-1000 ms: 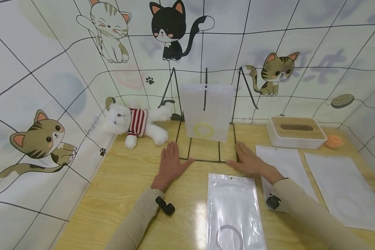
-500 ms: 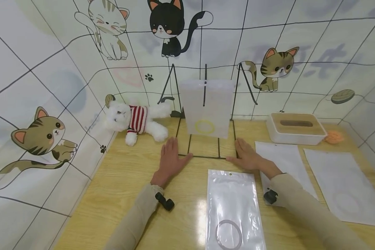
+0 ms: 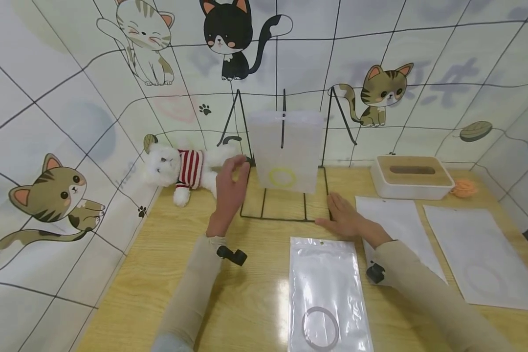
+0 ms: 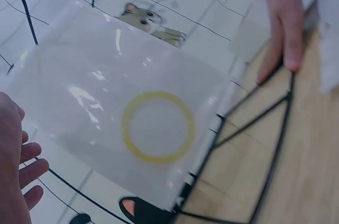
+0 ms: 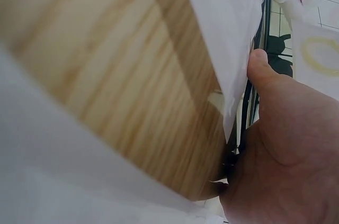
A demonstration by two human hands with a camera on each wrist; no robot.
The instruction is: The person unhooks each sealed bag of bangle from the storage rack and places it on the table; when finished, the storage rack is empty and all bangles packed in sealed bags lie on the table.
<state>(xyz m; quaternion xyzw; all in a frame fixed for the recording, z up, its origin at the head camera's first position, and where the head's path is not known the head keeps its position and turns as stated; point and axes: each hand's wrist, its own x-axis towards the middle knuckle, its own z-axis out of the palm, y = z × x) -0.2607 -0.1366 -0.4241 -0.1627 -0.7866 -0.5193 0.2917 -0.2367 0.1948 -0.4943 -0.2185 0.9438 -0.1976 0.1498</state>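
Note:
A black wire display rack [image 3: 281,219] stands on the table against the wall, with a frosted plastic bag [image 3: 264,151] hanging from its middle prong. Low on that bag shows a yellow ring [image 4: 159,159]. My left hand [image 3: 231,188] is raised beside the rack's left side, fingers loosely bent and holding nothing; in the left wrist view its fingers [image 4: 33,170] are apart from the bag. My right hand [image 3: 345,218] rests with straight fingers along the rack's right front corner, thumb [image 5: 260,68] against the front bar.
Nearer me lies a shiny clear-front bag [image 3: 327,278] with a pale ring. Two white bags, one [image 3: 396,220] partly under my right forearm and another [image 3: 475,244], lie to the right. Behind them are a tissue box [image 3: 411,188] and an orange yarn-like bundle [image 3: 464,188]. A plush toy [image 3: 163,164] lies left.
My left hand has let go of the rack's left front corner and risen up and away along its left side, fingers bending. The right hand stays at the right corner.

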